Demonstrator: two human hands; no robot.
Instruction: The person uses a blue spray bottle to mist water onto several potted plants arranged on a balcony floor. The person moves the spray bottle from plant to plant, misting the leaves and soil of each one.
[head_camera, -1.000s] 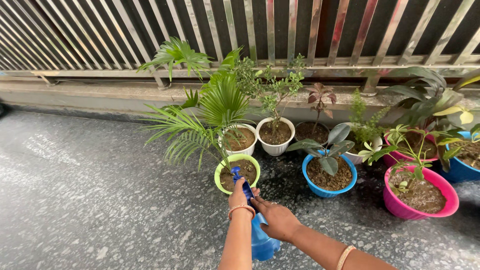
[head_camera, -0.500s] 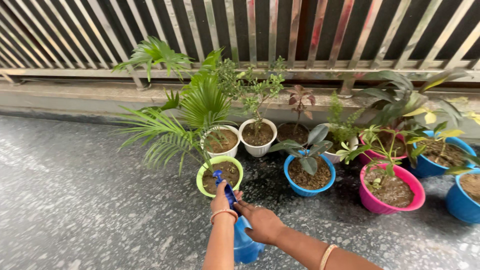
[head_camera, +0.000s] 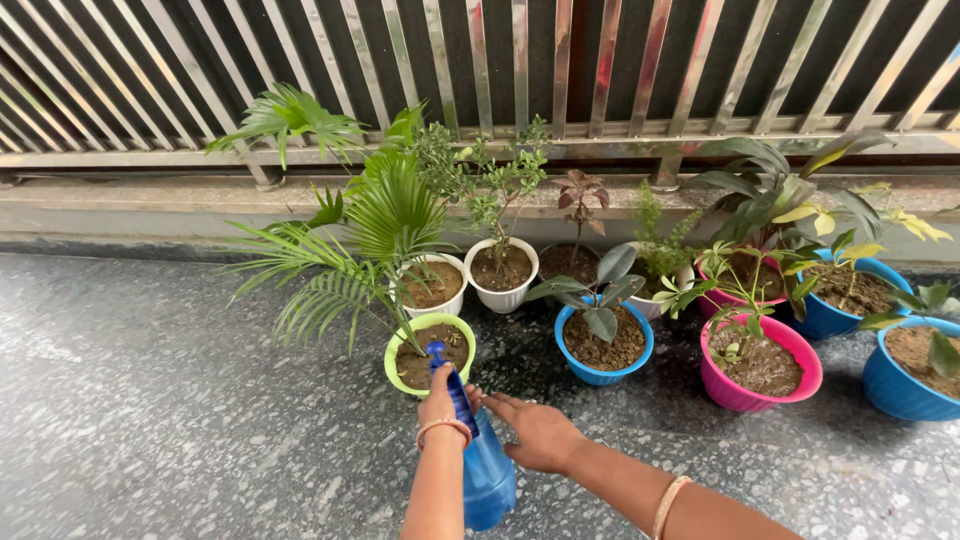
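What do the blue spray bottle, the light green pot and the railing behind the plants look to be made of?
The blue spray bottle looks like translucent plastic: light glows through its glossy body. The left hand grips its neck. The light green pot seems moulded plastic, evenly coloured with a smooth rolled rim. The railing appears to be polished metal, probably steel, since its bars show bright mirror-like reflections.

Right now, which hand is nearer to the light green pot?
Left. The left hand grips the blue spray bottle just below the light green pot; the right hand is lower and further right.
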